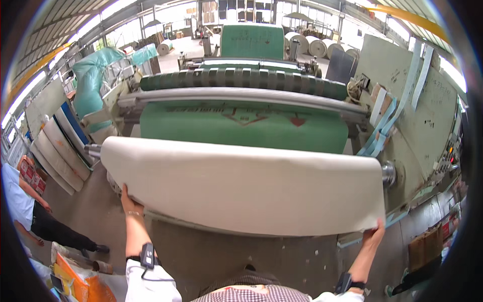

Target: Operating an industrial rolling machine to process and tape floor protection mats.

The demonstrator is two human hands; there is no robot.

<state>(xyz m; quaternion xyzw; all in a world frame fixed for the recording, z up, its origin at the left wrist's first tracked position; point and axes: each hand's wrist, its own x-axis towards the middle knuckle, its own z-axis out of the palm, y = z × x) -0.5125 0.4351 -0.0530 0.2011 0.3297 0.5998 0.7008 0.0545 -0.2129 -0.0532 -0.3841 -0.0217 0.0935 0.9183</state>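
Note:
A wide off-white sheet, paper by its look, hangs over a roller at the front of a large machine and reaches toward me. My left hand is closed on its lower left corner, the fingers partly behind the edge. At the lower right corner my right hand pinches the sheet's edge. Metal shaft ends stick out beside the roll, a left one and a right one. Behind the sheet, a green web with red printed marks runs down from the machine's rollers. The sheet hides the roller's middle.
A silver bar and a dark banded roller span the machine. A side panel carries hanging pale-blue strips. Curved boards lean at left, near a person. A cardboard box stands at right.

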